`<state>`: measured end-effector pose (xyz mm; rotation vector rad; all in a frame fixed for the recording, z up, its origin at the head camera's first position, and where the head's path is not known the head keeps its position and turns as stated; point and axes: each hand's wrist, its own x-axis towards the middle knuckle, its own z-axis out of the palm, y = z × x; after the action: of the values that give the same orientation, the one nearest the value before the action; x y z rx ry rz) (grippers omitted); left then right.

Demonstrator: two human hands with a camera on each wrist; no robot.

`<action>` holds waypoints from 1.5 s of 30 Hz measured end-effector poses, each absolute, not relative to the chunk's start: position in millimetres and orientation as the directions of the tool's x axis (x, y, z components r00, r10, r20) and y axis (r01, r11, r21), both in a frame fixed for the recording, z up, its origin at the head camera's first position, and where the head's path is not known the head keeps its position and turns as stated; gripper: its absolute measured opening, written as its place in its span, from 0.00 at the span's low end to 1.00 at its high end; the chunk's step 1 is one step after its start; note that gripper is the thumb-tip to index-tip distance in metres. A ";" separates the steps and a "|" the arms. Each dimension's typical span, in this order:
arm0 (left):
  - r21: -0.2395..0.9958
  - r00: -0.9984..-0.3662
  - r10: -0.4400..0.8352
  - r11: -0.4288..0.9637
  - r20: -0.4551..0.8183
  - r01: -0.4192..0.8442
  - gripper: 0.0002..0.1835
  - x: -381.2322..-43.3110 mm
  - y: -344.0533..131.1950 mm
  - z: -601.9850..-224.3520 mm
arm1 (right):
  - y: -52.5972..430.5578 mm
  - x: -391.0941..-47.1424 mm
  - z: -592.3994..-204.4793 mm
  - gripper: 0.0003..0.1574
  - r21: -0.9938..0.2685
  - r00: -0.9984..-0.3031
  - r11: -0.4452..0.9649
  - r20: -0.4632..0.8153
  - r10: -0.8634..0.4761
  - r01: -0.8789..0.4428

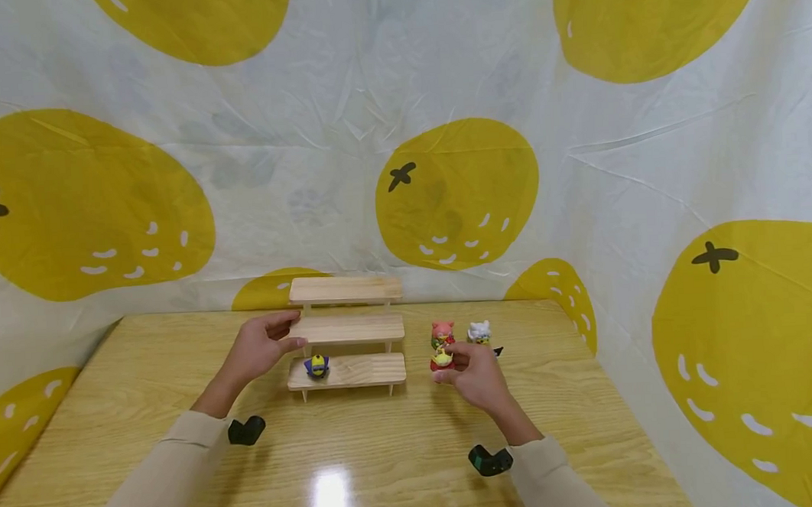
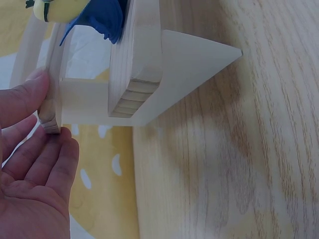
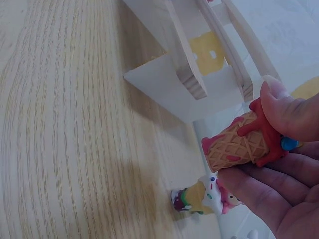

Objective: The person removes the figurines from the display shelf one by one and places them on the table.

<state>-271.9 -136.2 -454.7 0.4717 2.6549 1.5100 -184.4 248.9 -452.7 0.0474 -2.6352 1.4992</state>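
A three-tier wooden display stand (image 1: 355, 329) stands on the table. My left hand (image 1: 258, 349) grips the left end of its middle board, thumb on one face and fingertips on the other in the left wrist view. A small yellow figurine in a blue cape (image 1: 318, 367) sits at the left of the lowest board. To the right of the stand, my right hand (image 1: 480, 376) pinches a toy figurine (image 3: 244, 139) with a waffle-cone body, red drips and a yellow-green head. Behind it are a pink-headed figurine (image 1: 443, 331) and a white figurine (image 1: 480, 331), partly hidden by the hand.
The wood-grain table (image 1: 374, 439) meets a white curtain (image 1: 334, 204) printed with yellow fruit behind the stand and along the right. Near each wrist is a black device, one by the left sleeve (image 1: 247, 431) and one by the right (image 1: 489, 460).
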 end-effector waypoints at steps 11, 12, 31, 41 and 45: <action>0.844 -0.955 0.276 0.482 0.111 0.237 0.32 -270.3 -136.2 -453.2 | 256.5 -181.9 -455.5 0.25 -0.841 -0.993 0.535 0.112 0.035 -0.076; 0.845 -0.955 0.276 0.480 0.109 0.236 0.32 -270.1 -136.2 -452.7 | 257.2 -181.6 -455.5 0.25 -0.838 -0.993 0.541 0.108 0.040 -0.069; 0.843 -0.958 0.267 0.487 0.108 0.230 0.31 -270.4 -135.3 -452.8 | 271.2 -178.9 -459.7 0.29 -0.821 -0.994 0.570 0.085 0.067 -0.032; 0.847 -0.958 0.268 0.480 0.105 0.227 0.31 -271.3 -134.3 -453.9 | 279.9 -178.8 -461.7 0.30 -0.807 -0.994 0.590 0.077 0.080 -0.015; 0.843 -0.958 0.268 0.487 0.103 0.227 0.30 -271.5 -133.8 -452.7 | 282.0 -178.8 -461.2 0.29 -0.805 -0.994 0.594 0.070 0.081 -0.008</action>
<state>-271.5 -133.8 -452.7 0.4452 2.6727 1.5053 -178.8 282.0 -461.2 -0.0617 -2.7154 1.3720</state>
